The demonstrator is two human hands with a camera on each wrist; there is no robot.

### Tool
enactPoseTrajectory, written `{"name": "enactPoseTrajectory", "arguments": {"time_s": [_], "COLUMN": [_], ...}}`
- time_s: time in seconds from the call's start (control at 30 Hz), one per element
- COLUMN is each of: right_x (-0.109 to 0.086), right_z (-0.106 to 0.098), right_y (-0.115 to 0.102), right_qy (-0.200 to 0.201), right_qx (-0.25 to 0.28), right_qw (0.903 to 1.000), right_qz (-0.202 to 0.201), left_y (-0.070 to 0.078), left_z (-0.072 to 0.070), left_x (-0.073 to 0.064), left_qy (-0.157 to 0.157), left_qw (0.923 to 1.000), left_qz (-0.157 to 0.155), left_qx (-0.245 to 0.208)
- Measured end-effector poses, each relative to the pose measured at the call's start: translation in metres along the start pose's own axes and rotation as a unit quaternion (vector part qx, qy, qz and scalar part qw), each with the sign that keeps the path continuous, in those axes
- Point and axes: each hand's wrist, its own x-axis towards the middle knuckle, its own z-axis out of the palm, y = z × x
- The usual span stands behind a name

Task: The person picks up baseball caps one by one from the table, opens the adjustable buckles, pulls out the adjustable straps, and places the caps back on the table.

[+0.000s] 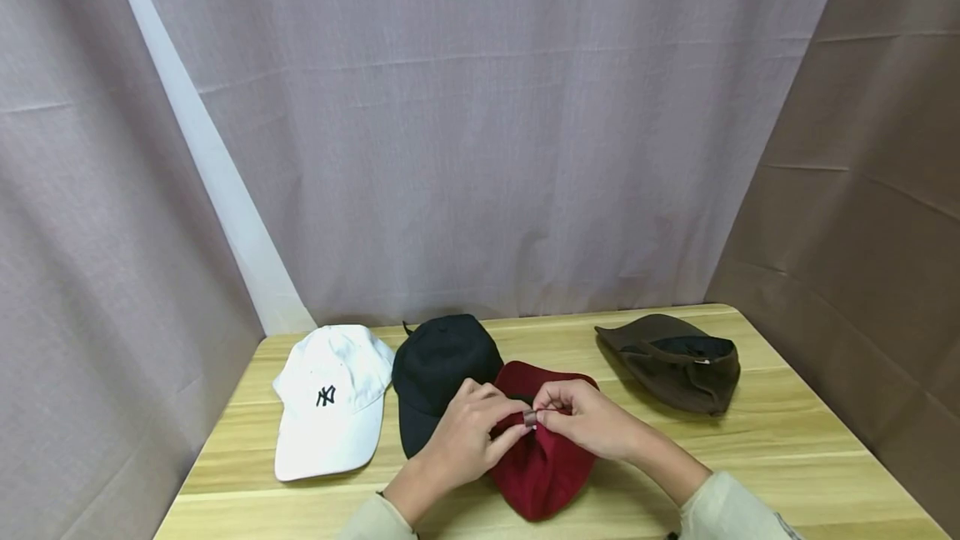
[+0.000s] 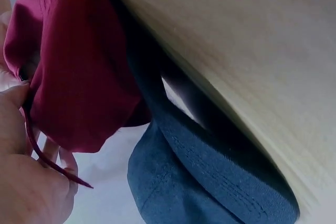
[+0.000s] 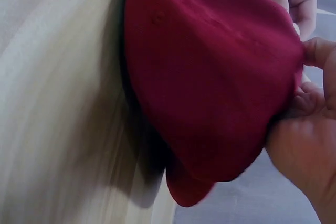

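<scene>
Both hands work at the back strap of a dark red cap (image 1: 543, 477), whose crown faces the person. In the head view the left hand (image 1: 467, 432) pinches the strap beside a small brownish buckle (image 1: 529, 419). Just across the buckle, the right hand (image 1: 592, 422) pinches the cap's strap between thumb and fingers. A thin red strap end (image 2: 50, 163) sticks out past the left fingers in the left wrist view. From the right wrist, the right hand (image 3: 310, 129) appears at the edge of the cap's crown (image 3: 210, 72).
A black cap (image 1: 446, 365) sits left of the red one and is partly behind it. Farther left lies a white cap (image 1: 330, 402) with a black logo. A brown cap (image 1: 675, 365) rests on its side at right. The wooden table (image 1: 810, 457) backs onto grey curtains (image 1: 487, 148).
</scene>
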Motion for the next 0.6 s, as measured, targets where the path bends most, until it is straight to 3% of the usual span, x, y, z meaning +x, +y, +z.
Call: {"name": "enactPoseTrajectory", "arguments": {"time_s": [0.17, 0.3, 0.6], "right_x": [-0.0003, -0.0010, -0.0019], "right_z": [-0.0025, -0.0014, -0.0034], "right_y": [-0.0033, -0.0080, -0.0068], "right_qy": [-0.019, -0.023, -0.028], "right_qx": [-0.017, -0.031, -0.003], "right_qw": [0.9997, 0.9993, 0.9996], "right_qz": [0.002, 0.002, -0.004], "left_y": [0.0044, 0.0077, 0.0086], "left_z": [0.0003, 0.0016, 0.0010], "left_x": [0.0003, 0.0000, 0.0042], "left_qy": [-0.019, -0.011, -0.006], "left_qw": [0.9993, 0.9986, 0.9996], "left_qz": [0.003, 0.012, 0.016], "left_qx": [0.031, 0.051, 0.024]}}
